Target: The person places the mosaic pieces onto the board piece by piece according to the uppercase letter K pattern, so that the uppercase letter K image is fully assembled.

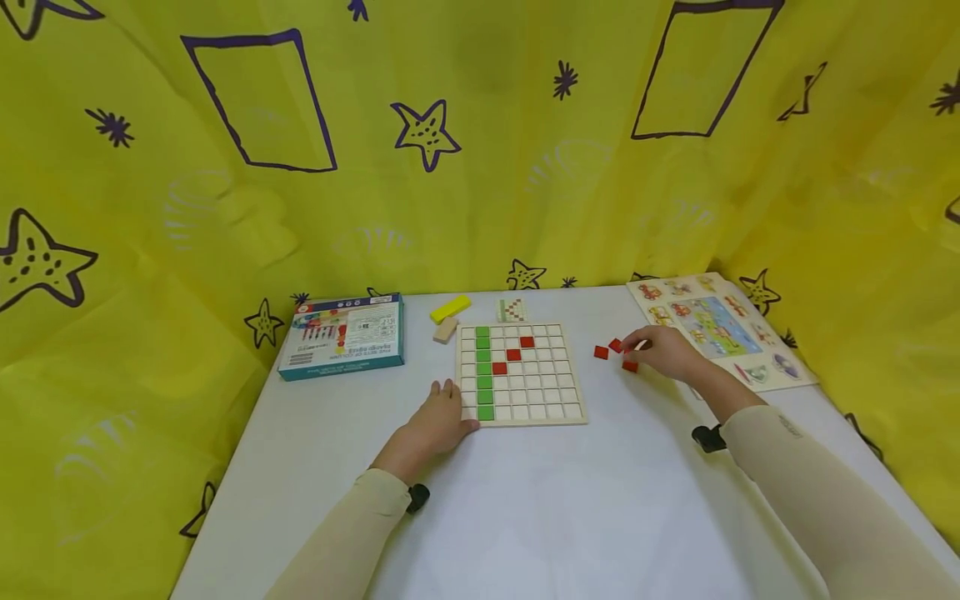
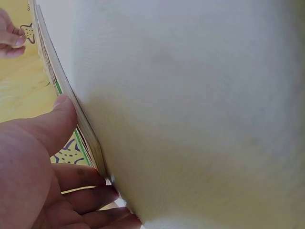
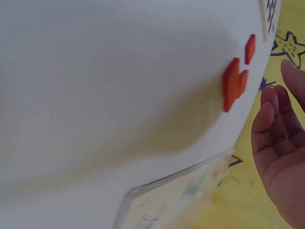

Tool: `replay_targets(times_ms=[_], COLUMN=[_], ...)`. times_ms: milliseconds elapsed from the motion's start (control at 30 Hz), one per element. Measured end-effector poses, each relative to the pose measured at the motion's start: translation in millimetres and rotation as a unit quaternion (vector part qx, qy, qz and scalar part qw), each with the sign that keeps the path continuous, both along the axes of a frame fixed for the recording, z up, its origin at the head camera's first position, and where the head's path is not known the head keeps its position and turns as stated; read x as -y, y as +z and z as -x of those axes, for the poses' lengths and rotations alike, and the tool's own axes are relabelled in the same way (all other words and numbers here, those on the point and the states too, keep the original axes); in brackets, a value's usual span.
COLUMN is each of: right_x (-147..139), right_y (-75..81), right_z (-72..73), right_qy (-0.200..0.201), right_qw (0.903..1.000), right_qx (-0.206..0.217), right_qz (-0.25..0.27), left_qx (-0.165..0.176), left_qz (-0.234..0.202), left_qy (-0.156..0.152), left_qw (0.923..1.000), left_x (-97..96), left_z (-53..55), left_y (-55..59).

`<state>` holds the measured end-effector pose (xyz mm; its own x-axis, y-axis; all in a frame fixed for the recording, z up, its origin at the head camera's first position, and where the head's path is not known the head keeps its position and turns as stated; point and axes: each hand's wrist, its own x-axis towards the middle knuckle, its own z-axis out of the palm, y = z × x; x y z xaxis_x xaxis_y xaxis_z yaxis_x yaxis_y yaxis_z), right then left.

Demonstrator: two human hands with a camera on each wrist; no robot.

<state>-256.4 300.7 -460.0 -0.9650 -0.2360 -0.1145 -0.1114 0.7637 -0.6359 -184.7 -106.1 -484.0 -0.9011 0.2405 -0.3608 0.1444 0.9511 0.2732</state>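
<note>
A square wooden grid board (image 1: 533, 397) lies on the white table, with a column of green tiles (image 1: 484, 383) and three red tiles (image 1: 513, 355) in a diagonal. My left hand (image 1: 435, 421) rests at its near left corner, the thumb (image 2: 62, 112) along the near edge and the fingers straight by the left side. My right hand (image 1: 663, 352) hovers just over three loose red tiles (image 1: 602, 352) right of the board. In the right wrist view its thumb and fingers are apart with nothing between them, beside the red tiles (image 3: 231, 86).
Behind the board lie a small pattern card (image 1: 512, 311), a yellow block (image 1: 450, 309) and a plain wooden block (image 1: 446, 330). A teal-edged box (image 1: 345, 337) sits at the left, a picture puzzle board (image 1: 716, 329) at the right. A yellow patterned curtain (image 1: 480, 208) surrounds the table.
</note>
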Motion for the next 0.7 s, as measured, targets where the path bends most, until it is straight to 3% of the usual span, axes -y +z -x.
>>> replay_targets(times_ms=[233, 467, 700], right_x=[-12.7, -12.2, -7.8], right_y=[-14.2, -23.9, -26.4], right_z=[-5.5, -5.0, -6.1], right_qy=[-0.016, -0.007, -0.002], right_qw=[0.9996, 0.9998, 0.9998], right_qx=[0.024, -0.002, 0.0], right_qz=[0.003, -0.018, -0.021], left_qx=[-0.006, -0.006, -0.008], left_qz=[0.01, -0.001, -0.005], left_qy=[-0.012, -0.009, -0.014], left_qw=[0.9999, 0.9999, 0.9999], left_x=[0.6, 0.4, 1.2], left_z=[0.8, -1.1, -1.9], left_y=[-2.3, 0.8, 1.9])
